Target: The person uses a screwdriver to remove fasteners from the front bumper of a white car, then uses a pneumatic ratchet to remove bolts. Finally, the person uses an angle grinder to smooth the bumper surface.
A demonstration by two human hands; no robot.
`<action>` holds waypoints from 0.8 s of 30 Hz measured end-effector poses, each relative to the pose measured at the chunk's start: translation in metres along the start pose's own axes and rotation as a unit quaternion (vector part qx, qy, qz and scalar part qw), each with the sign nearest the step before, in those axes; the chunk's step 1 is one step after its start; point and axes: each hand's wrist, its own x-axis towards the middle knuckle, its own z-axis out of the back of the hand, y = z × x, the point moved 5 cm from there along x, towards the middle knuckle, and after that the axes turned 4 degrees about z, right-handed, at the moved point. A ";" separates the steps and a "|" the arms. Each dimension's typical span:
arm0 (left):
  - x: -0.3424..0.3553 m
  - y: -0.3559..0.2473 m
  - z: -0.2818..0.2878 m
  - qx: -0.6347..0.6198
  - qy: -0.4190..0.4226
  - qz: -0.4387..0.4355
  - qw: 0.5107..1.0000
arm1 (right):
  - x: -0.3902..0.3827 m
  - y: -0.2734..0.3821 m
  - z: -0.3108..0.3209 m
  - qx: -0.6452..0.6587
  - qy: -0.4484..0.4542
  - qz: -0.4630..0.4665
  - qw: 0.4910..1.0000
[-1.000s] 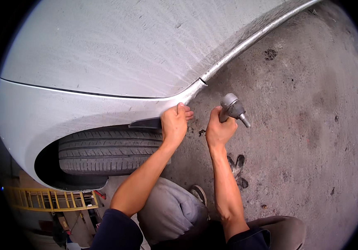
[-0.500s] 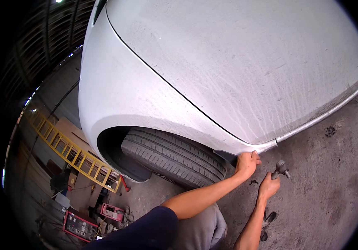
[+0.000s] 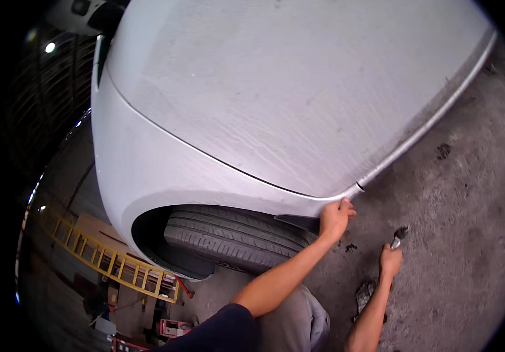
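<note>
A silver car panel [image 3: 223, 100] fills much of the view, with a fender [image 3: 141, 164] curving over a black tire [image 3: 235, 237]. At the fender's lower rear corner, behind the wheel, my left hand [image 3: 335, 222] has its fingers curled against the edge; the fingertips are partly hidden. A dark mud flap [image 3: 296, 222] lies just left of that hand. Lower right, my right hand [image 3: 390, 260] is closed around the handle of a ratchet wrench [image 3: 399, 236], its dark head pointing up and away, apart from the car.
Stained concrete floor [image 3: 458, 234] runs along the right. Partly behind my right forearm is a grey object [image 3: 364, 297] I cannot make out. A yellow ladder [image 3: 111, 267], a red stand-like part [image 3: 185, 288] and a red machine [image 3: 174, 328] are at the left.
The view has shifted, so the car sits farther left and lower. My right hand has turned the ratchet wrench, its head pointing farther away; my left hand stays at the fender corner.
</note>
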 end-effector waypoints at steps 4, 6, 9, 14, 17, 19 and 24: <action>-0.003 -0.038 0.021 0.019 -0.024 -0.070 0.997 | 0.004 0.007 0.012 0.014 0.015 0.015 1.000; -0.005 -0.033 0.015 0.060 -0.027 -0.113 0.991 | 0.011 -0.020 0.008 0.037 0.018 -0.011 0.999; -0.019 -0.037 0.032 0.108 -0.063 -0.192 0.974 | 0.001 -0.031 0.020 0.068 0.006 -0.038 0.997; -0.048 -0.042 0.024 0.221 -0.032 -0.286 0.932 | -0.007 -0.052 0.032 0.103 0.006 -0.050 0.993; -0.044 -0.038 0.020 0.300 -0.015 -0.331 0.894 | -0.003 -0.055 0.022 0.105 0.018 -0.061 0.992; -0.049 -0.036 0.014 0.385 -0.009 -0.367 0.847 | 0.000 -0.052 0.010 0.095 0.033 -0.064 0.993; -0.047 -0.028 0.011 0.473 0.032 -0.460 0.750 | 0.003 -0.050 -0.008 0.068 0.052 -0.060 0.994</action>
